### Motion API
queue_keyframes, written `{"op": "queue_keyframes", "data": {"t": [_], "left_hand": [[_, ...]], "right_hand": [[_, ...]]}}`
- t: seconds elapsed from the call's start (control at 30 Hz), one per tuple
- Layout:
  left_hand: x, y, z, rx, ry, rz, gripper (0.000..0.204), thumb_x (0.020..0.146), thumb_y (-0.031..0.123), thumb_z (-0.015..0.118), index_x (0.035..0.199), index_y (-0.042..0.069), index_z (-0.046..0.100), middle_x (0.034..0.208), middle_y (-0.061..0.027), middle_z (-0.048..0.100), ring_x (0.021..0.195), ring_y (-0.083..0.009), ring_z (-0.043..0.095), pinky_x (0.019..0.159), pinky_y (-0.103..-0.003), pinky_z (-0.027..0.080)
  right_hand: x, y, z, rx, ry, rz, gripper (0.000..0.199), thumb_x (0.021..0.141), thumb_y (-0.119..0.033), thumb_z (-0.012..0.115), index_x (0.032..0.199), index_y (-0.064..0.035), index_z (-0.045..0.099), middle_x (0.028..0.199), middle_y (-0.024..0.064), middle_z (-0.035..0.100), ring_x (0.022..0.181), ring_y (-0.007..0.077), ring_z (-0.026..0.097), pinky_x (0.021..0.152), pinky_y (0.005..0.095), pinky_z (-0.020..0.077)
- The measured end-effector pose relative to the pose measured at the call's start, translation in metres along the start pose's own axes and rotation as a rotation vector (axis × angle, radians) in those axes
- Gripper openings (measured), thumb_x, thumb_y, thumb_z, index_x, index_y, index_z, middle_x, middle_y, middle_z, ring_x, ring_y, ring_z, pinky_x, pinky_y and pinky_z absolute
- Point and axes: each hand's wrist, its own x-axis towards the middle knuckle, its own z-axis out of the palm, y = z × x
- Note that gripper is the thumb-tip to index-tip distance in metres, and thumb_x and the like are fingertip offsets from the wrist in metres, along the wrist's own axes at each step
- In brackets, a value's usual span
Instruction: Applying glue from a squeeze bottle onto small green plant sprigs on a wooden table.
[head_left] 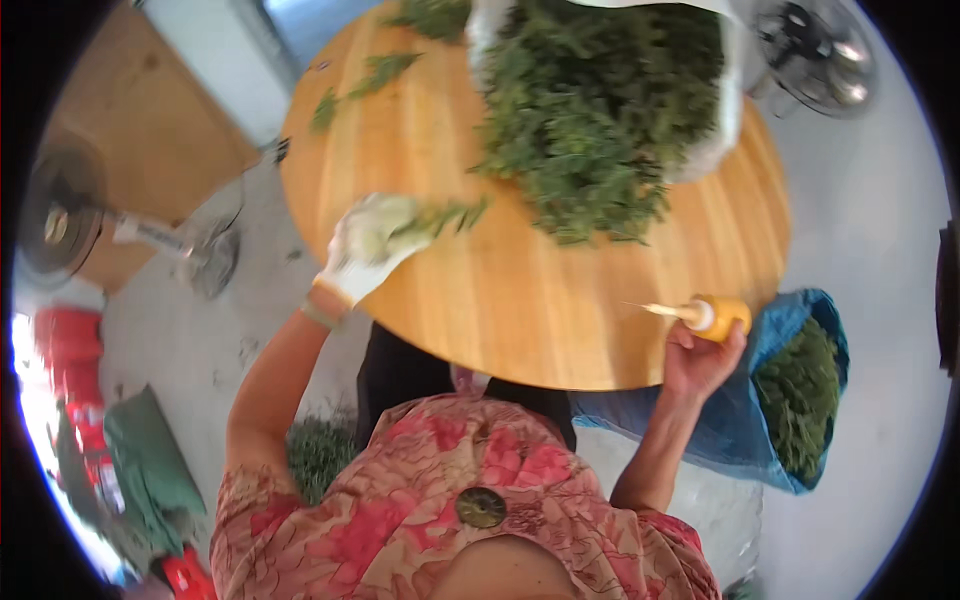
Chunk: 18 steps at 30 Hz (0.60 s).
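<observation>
- A green sprig (pixel 458 214) juts rightward from your gloved left grip (pixel 372 242), above the near-left part of the round wooden bench (pixel 560 310); that grip is closed on the stem end, the fingers blurred.
- Your bare right grip (pixel 705 362) curls closed around a yellow squeeze bottle (pixel 718 316), tilted on its side over the bench's near-right edge, its thin nozzle (pixel 668 310) pointing left toward the sprig, well apart from it.
- Beyond both, a large heap of greenery (pixel 600 110) spills toward you from an open white bag (pixel 728 115), crowding the far middle and right of the bench and standing in the way of any reach across there.
- At the bench's far left lie loose sprigs (pixel 385 72), near the heap but apart from it.
- Just beside your right forearm, below the bench edge, a blue sack (pixel 690 440) gapes open, full of more greenery (pixel 798 395).
- Fans flank the scene: one (pixel 815 55) at far right, one (pixel 62 215) at left, near a brown board (pixel 160 110).
- On the floor (pixel 240 345), cut greenery (pixel 318 455) lies under your left arm, with a green sack (pixel 150 450) farther left.
</observation>
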Motion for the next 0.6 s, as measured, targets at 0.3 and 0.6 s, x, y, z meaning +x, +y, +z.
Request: {"op": "queue_keyframes", "data": {"t": [0.3, 0.6], "left_hand": [[-0.018, 0.020, 0.010, 0.000, -0.063, 0.161, 0.031, 0.072, 0.026, 0.077, 0.097, 0.009, 0.071, 0.105, -0.0102, 0.068, 0.099, -0.0318, 0.063, 0.085, -0.041, 0.050], [-0.040, 0.039, -0.006, -0.154, -0.230, -0.142, 0.073, 0.074, 0.035, 0.079, 0.135, 0.005, 0.054, 0.142, -0.0171, 0.051, 0.133, -0.0321, 0.047, 0.111, -0.041, 0.037]], "right_hand": [[-0.008, -0.006, -0.002, -0.035, -0.005, -0.022, 0.039, 0.091, -0.038, 0.062, 0.119, -0.0110, 0.057, 0.109, 0.0117, 0.065, 0.090, 0.0227, 0.063, 0.055, 0.0283, 0.0460], [-0.007, 0.012, 0.004, -0.030, -0.068, 0.068, 0.038, 0.089, -0.034, 0.066, 0.116, -0.0081, 0.058, 0.111, 0.0139, 0.065, 0.089, 0.0204, 0.061, 0.055, 0.0275, 0.0424]]}}
